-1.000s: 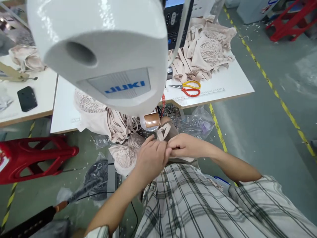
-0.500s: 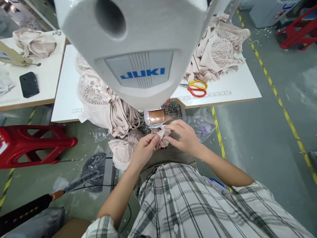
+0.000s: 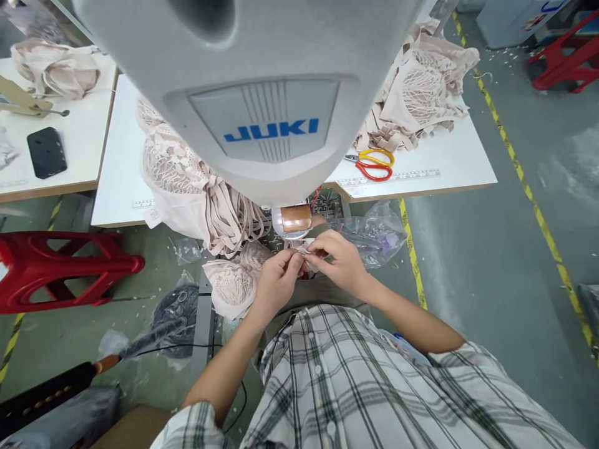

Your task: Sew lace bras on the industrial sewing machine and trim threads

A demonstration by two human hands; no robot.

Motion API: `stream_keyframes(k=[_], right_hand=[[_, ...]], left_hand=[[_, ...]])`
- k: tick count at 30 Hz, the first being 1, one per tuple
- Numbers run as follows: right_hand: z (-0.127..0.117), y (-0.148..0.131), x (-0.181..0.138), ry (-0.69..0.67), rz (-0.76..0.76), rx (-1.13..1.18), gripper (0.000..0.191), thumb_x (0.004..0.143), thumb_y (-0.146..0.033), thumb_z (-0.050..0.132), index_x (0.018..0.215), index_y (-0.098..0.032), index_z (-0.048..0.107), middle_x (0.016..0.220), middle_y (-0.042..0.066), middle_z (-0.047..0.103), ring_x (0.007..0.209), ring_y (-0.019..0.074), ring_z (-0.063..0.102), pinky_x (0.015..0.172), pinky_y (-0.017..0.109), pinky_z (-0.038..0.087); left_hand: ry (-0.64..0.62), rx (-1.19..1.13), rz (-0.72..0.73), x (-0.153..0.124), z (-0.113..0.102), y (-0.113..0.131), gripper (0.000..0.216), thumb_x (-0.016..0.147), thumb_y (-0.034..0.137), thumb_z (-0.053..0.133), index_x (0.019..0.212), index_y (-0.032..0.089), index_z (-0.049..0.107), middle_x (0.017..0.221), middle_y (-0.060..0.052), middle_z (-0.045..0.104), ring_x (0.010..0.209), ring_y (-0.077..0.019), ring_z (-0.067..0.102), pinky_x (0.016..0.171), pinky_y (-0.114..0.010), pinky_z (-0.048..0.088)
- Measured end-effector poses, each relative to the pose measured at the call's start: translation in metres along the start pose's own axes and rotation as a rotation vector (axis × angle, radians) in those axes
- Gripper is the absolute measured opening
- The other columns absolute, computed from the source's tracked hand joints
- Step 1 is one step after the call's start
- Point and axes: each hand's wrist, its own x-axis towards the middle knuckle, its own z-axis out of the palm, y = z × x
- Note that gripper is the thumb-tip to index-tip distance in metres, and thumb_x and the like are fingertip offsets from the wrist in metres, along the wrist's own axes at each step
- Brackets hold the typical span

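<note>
A person in a plaid shirt (image 3: 337, 380) sits at a white sewing machine (image 3: 276, 125) marked JUKI, whose rounded head looms large over the work. Below the machine head, just in front of a coppery plate (image 3: 296, 219), both hands meet over a small pale cloth piece (image 3: 303, 247). The left hand (image 3: 275, 279) pinches it between thumb and fingers; the right hand (image 3: 344, 263) closes on it from the other side, thumb and forefinger drawn narrow, nearly touching the left. I cannot make out the cloth's full shape behind the fingers.

Beside the left forearm hangs a beige lace garment (image 3: 231, 288). Above it, more lace garments with loose straps (image 3: 231, 215) spill over the edge of the white table (image 3: 119, 168). Right of the machine lie a heap of beige garments (image 3: 421, 87) and scissors (image 3: 377, 164) with one yellow and one red handle, next to printed ruler markings (image 3: 416, 174). A dark phone (image 3: 47, 153) rests on the neighbouring table (image 3: 84, 146) at left, a red stool (image 3: 65, 268) below it.
</note>
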Motion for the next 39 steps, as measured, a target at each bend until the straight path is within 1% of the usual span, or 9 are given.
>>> stream_keyframes(k=[7,9,13,15,18,21,26,30,39], right_hand=[[-0.001,0.022,0.001,-0.074,-0.235,-0.070,0.027,0.101,-0.032,0.051,0.093,-0.024,0.075,0.092,0.006,0.072,0.086,0.0173,0.067,0.078,0.028,0.053],[-0.025,0.042,0.017,-0.044,-0.208,-0.169,0.027,0.101,-0.031,0.049,0.099,-0.024,0.075,0.096,0.007,0.073,0.090,0.0188,0.067,0.081,0.030,0.054],[-0.100,0.086,0.073,0.185,0.115,-0.555,0.043,0.097,-0.012,0.034,0.122,-0.020,0.067,0.114,0.015,0.069,0.110,0.0279,0.061,0.098,0.045,0.049],[-0.132,0.104,0.101,0.066,0.204,-0.744,0.039,0.093,-0.011,0.041,0.123,-0.011,0.066,0.113,0.021,0.067,0.110,0.0340,0.059,0.097,0.049,0.048],[-0.151,0.119,0.125,-0.130,0.102,-0.873,0.039,0.089,-0.017,0.051,0.124,-0.006,0.062,0.111,0.024,0.066,0.105,0.0351,0.060,0.090,0.046,0.049],[-0.146,0.113,0.114,-0.184,0.087,-0.839,0.034,0.086,-0.023,0.057,0.116,-0.009,0.062,0.104,0.021,0.068,0.092,0.0316,0.063,0.077,0.040,0.050],[-0.121,0.053,0.029,-0.175,0.246,-0.524,0.033,0.086,-0.033,0.059,0.114,-0.017,0.059,0.085,0.008,0.068,0.066,0.0223,0.062,0.058,0.032,0.047],[-0.091,0.003,-0.030,-0.319,0.093,-0.390,0.036,0.081,-0.034,0.065,0.115,-0.021,0.063,0.104,0.010,0.070,0.080,0.0249,0.068,0.064,0.035,0.053],[-0.046,-0.004,-0.029,-0.293,0.004,-0.316,0.028,0.090,-0.029,0.061,0.117,-0.023,0.063,0.119,0.012,0.071,0.099,0.0286,0.070,0.074,0.040,0.057]], left_hand=[[-0.025,-0.067,-0.110,0.010,-0.002,-0.008,0.042,0.085,0.053,0.062,0.062,0.019,0.054,0.055,0.003,0.052,0.054,-0.0112,0.047,0.056,-0.024,0.038],[-0.030,-0.134,-0.162,0.012,-0.004,-0.010,0.043,0.082,0.056,0.067,0.064,0.018,0.055,0.052,0.005,0.046,0.051,-0.0095,0.041,0.053,-0.023,0.034],[-0.017,-0.318,-0.220,0.013,-0.007,-0.008,0.044,0.074,0.057,0.075,0.071,0.016,0.063,0.055,0.005,0.048,0.053,-0.0082,0.039,0.051,-0.021,0.032],[-0.027,-0.415,-0.254,0.012,-0.007,-0.005,0.044,0.070,0.056,0.078,0.075,0.015,0.064,0.058,0.005,0.050,0.053,-0.0077,0.041,0.051,-0.021,0.033],[-0.050,-0.520,-0.293,0.009,-0.006,-0.002,0.042,0.066,0.053,0.081,0.076,0.015,0.064,0.060,0.004,0.052,0.055,-0.0078,0.044,0.051,-0.020,0.035],[-0.054,-0.601,-0.310,0.008,-0.009,-0.004,0.037,0.067,0.047,0.082,0.076,0.015,0.064,0.063,0.003,0.055,0.058,-0.0081,0.048,0.053,-0.020,0.038],[-0.036,-0.673,-0.325,0.010,-0.016,-0.013,0.034,0.067,0.043,0.082,0.074,0.015,0.063,0.064,0.002,0.058,0.057,-0.0073,0.049,0.053,-0.019,0.039],[-0.040,-0.656,-0.332,0.013,-0.018,-0.017,0.032,0.071,0.044,0.079,0.074,0.016,0.063,0.064,0.002,0.057,0.057,-0.0076,0.049,0.053,-0.020,0.040],[-0.045,-0.449,-0.246,0.013,-0.011,-0.025,0.029,0.080,0.043,0.070,0.071,0.017,0.063,0.069,0.000,0.063,0.060,-0.0098,0.051,0.058,-0.022,0.044]])
